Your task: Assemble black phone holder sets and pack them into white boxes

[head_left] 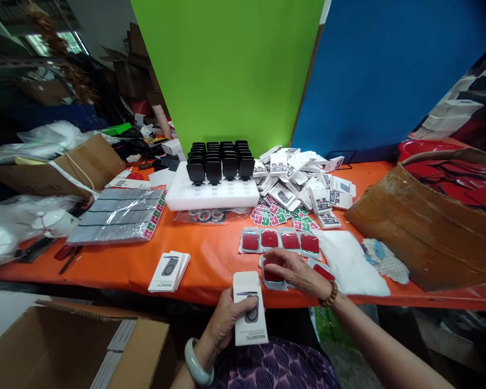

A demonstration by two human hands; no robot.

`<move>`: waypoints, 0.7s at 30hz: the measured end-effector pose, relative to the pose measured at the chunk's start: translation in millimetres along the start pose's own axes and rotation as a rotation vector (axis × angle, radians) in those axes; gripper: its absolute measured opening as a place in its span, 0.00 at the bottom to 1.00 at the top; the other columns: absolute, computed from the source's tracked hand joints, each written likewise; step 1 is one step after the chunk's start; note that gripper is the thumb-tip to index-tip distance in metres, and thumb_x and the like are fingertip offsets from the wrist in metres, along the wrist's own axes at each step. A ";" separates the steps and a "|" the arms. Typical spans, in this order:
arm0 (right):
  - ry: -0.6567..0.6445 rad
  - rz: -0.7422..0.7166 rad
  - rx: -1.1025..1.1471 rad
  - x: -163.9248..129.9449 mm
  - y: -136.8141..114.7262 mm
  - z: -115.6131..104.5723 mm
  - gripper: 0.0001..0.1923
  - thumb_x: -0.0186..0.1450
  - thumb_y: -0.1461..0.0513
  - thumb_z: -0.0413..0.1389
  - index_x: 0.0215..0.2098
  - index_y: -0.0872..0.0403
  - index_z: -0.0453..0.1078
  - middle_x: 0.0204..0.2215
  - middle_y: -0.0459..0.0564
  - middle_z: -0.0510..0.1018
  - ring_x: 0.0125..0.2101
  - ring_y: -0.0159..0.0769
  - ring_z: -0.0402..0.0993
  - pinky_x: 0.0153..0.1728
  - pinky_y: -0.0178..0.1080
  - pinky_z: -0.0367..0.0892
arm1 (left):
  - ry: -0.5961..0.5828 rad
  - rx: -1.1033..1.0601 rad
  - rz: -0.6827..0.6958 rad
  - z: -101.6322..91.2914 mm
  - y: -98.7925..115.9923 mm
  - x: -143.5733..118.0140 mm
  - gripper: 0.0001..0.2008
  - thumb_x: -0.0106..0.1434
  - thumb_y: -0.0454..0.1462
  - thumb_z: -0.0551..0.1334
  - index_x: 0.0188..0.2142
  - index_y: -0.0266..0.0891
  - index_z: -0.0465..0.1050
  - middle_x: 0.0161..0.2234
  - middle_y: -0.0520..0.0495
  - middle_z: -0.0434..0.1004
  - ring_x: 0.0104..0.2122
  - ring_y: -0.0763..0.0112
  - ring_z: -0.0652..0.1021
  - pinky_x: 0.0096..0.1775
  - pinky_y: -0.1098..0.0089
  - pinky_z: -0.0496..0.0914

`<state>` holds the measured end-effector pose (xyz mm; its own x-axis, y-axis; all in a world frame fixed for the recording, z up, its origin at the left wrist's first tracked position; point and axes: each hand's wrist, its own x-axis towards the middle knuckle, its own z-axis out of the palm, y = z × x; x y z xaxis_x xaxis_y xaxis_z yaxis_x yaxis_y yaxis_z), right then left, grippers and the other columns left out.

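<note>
My left hand [225, 319] is closed around a white box [250, 327] marked "MAGNETIC", held upright just off the table's front edge with its top flap up. The thumb lies across the printed ring on its front. My right hand [294, 268] has its fingers curled onto a red square piece in a grey tray [273, 282] at the table edge. Its fingers partly hide the piece. Behind it stands a row of similar red squares in grey trays [290, 241]. Another red square [323, 271] lies partly under my right wrist.
White boxes [168, 271] are stacked at left on the orange table [210, 259]. Black square-headed pieces [214, 168] stand in white foam [210, 197]. Beside them are a heap of boxes [299, 175] and cards [269, 215]. Cardboard cartons flank me, one [389, 216] holding red pieces.
</note>
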<state>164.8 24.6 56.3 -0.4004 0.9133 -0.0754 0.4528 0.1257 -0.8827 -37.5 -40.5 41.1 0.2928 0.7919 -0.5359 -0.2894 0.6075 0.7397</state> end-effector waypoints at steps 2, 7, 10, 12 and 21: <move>0.017 -0.022 -0.311 2.7 11.3 -11.6 0.15 0.61 0.60 0.59 0.47 0.54 0.68 0.44 0.55 0.75 0.46 0.44 0.70 0.49 0.47 0.63 | 0.089 -0.153 -0.055 -4.9 -3.0 -2.2 0.18 0.47 0.37 0.71 0.36 0.34 0.70 0.31 0.44 0.80 0.31 0.62 0.80 0.34 0.66 0.73; -0.146 0.009 -0.711 10.3 23.5 -9.4 0.22 0.58 0.63 0.62 0.50 0.55 0.66 0.47 0.58 0.72 0.48 0.50 0.68 0.50 0.51 0.59 | 0.215 -0.307 -0.067 -10.5 -11.8 2.1 0.22 0.47 0.33 0.70 0.42 0.35 0.68 0.39 0.41 0.81 0.36 0.57 0.82 0.40 0.59 0.75; -0.169 0.006 -0.741 17.2 23.9 -0.9 0.23 0.58 0.61 0.63 0.50 0.54 0.65 0.46 0.57 0.71 0.47 0.49 0.67 0.48 0.49 0.59 | 0.186 -0.356 -0.041 -9.6 -16.3 7.2 0.24 0.47 0.33 0.70 0.45 0.36 0.68 0.42 0.42 0.80 0.38 0.56 0.81 0.41 0.61 0.74; -0.190 0.014 -0.721 22.5 23.5 2.4 0.25 0.56 0.60 0.64 0.50 0.55 0.65 0.44 0.56 0.71 0.46 0.49 0.67 0.47 0.47 0.60 | 0.137 -0.374 -0.033 -8.8 -18.3 10.4 0.25 0.47 0.33 0.71 0.45 0.36 0.68 0.43 0.41 0.80 0.41 0.55 0.81 0.41 0.62 0.74; -0.229 -0.035 -0.341 39.0 35.1 3.4 0.18 0.52 0.60 0.65 0.36 0.54 0.64 0.33 0.46 0.67 0.32 0.35 0.63 0.34 0.36 0.59 | 0.018 -0.132 -0.066 -10.2 -16.0 18.9 0.24 0.48 0.40 0.71 0.43 0.35 0.70 0.31 0.47 0.79 0.26 0.72 0.75 0.30 0.72 0.66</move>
<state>162.3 63.3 20.9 -0.5696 0.8011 -0.1838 0.6588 0.3113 -0.6849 -36.6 -34.6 15.0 0.2995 0.7499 -0.5898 -0.3876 0.6605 0.6430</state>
